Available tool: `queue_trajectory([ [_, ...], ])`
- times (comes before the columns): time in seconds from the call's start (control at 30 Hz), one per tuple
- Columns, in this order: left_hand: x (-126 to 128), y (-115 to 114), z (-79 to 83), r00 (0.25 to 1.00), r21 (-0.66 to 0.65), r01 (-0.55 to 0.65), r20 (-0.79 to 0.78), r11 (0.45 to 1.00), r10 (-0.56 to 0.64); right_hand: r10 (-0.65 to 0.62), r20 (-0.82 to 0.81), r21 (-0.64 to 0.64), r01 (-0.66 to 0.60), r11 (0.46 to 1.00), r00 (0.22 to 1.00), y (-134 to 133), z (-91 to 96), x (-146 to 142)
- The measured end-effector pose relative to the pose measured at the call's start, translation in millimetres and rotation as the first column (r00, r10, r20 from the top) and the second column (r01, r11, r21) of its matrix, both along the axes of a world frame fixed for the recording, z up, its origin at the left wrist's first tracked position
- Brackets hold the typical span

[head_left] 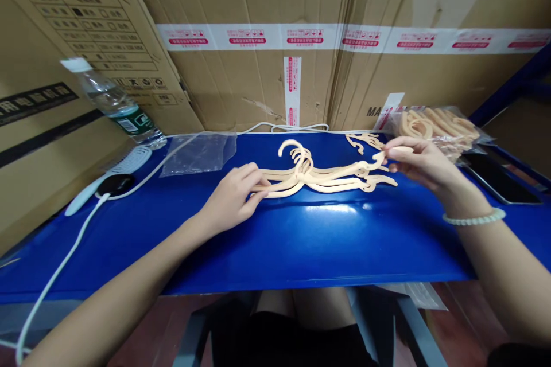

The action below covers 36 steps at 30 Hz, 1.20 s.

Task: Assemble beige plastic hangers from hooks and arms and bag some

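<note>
Several beige plastic hangers (301,179) lie together on the blue table, their hooks fanned out toward the back. My left hand (236,194) is closed around the left ends of the hangers, thumb on the near side. Between the fingertips of my right hand (419,163) is a small beige hook piece (379,157), pinched at the right end of a hanger arm. Another hook piece (383,179) sticks out from the hanger end just below it. Behind, a few loose beige hook pieces (365,140) lie on the table.
A clear bag of beige parts (434,129) and a dark phone (501,178) lie at the right. On the left are a water bottle (123,106), a hairbrush (109,175), a black round charger (115,184) with a white cable, and a clear plastic bag (200,153). Cardboard boxes (258,83) wall the back.
</note>
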<state>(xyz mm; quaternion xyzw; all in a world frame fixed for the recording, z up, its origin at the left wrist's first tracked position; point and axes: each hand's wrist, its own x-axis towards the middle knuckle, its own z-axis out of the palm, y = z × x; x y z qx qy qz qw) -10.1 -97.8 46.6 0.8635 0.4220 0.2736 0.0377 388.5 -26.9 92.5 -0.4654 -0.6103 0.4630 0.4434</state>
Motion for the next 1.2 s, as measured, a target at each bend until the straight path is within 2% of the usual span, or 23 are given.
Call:
queue_trajectory([
  [0.07, -2.0, -1.0, 1.3, 0.99, 0.024, 0.042, -0.137, 0.999, -0.038, 0.106, 0.236, -0.009, -0.107, 0.994, 0.966, 4.9, 0.0, 11.6],
  [0.17, -0.5, -3.6, -0.8, 0.965, 0.016, 0.092, -0.248, 0.996, -0.085, 0.225, 0.502, -0.007, -0.256, 0.967, 0.835, 9.2, -2.9, 17.8],
  [0.27, 2.2, -5.3, -3.1, 0.953, 0.048, 0.09, -0.295, 0.995, -0.072, 0.192, 0.635, 0.063, -0.298, 0.953, 0.748, 9.0, -4.2, 15.5],
  [0.37, 3.6, -5.8, -4.0, 0.949, 0.057, 0.086, -0.307, 0.995, -0.065, 0.106, 0.674, 0.169, -0.293, 0.941, 0.731, 3.6, -3.5, 8.1],
  [0.43, 4.3, -5.7, -5.5, 0.947, 0.053, 0.105, -0.309, 0.993, -0.083, 0.152, 0.689, 0.155, -0.349, 0.924, 0.709, -2.0, -4.6, -0.5],
  [0.53, 6.0, -4.7, -10.5, 0.953, 0.083, 0.105, -0.292, 0.991, -0.077, 0.248, 0.735, 0.104, -0.467, 0.878, 0.63, -9.6, -11.3, -16.4],
  [0.67, 9.8, -3.0, -19.0, 0.962, 0.189, 0.02, -0.269, 0.982, 0.032, 0.201, 0.805, 0.156, -0.525, 0.837, 0.558, -11.9, -23.5, -27.9],
  [0.77, 13.8, -3.1, -23.1, 0.962, 0.21, -0.049, -0.252, 0.976, 0.103, 0.121, 0.824, 0.219, -0.508, 0.833, 0.554, -9.8, -27.2, -25.3],
  [0.9, 18.5, -5.0, -25.5, 0.963, 0.156, -0.097, -0.236, 0.983, 0.133, 0.034, 0.84, 0.288, -0.498, 0.818, 0.541, -6.4, -26.9, -19.0],
  [1.07, 20.6, -2.9, -29.2, 0.975, 0.118, -0.071, -0.201, 0.99, 0.094, 0.043, 0.867, 0.248, -0.505, 0.827, 0.497, 2.7, -29.9, -11.6],
  [1.2, 21.7, 1.7, -34.9, 0.986, 0.106, -0.039, -0.155, 0.994, 0.056, 0.015, 0.863, 0.27, -0.486, 0.831, 0.505, 11.4, -35.0, -4.8],
])
